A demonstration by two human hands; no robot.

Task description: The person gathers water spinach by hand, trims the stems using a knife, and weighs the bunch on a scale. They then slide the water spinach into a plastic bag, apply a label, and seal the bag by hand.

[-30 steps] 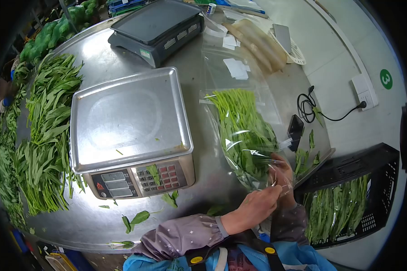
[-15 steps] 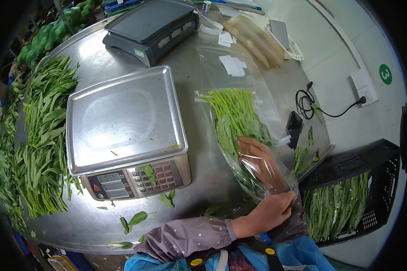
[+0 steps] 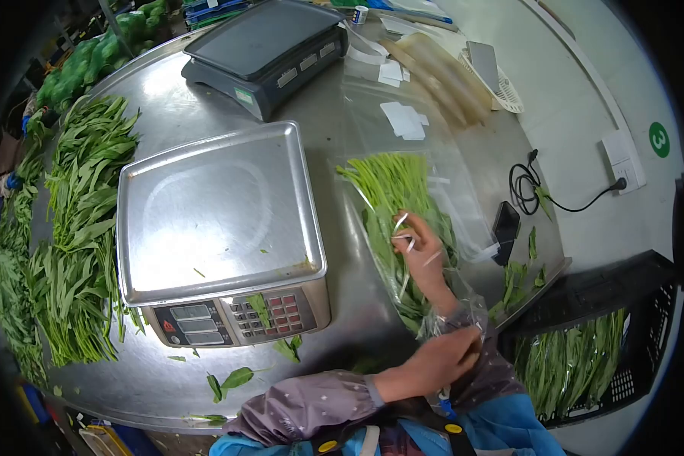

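Note:
A bunch of leafy greens with pale stems (image 3: 387, 178) lies in a clear plastic bag (image 3: 460, 300) on the metal table. My right hand (image 3: 422, 254) is over the leaves, apparently inside the bag, its fingers bent and apart; white glints cross it. Crumpled film surrounds the right wrist. Close by that wrist, my left hand (image 3: 433, 365) is closed on the gathered film at the bag's near end. To the left stands a scale with a bare steel pan (image 3: 220, 220), a leaf lying on its keypad (image 3: 277, 315).
Loose greens (image 3: 80, 228) are piled along the table's left side. A second, dark scale (image 3: 266, 42) stands at the back. A phone (image 3: 506, 228), a black cable (image 3: 524, 182) and leaf scraps lie rightward. A black crate (image 3: 646, 327) holds bagged greens.
My right hand has moved up the bunch toward the stems, its fingers now more bent. The film has bunched around its wrist. My left hand has shifted slightly down and left.

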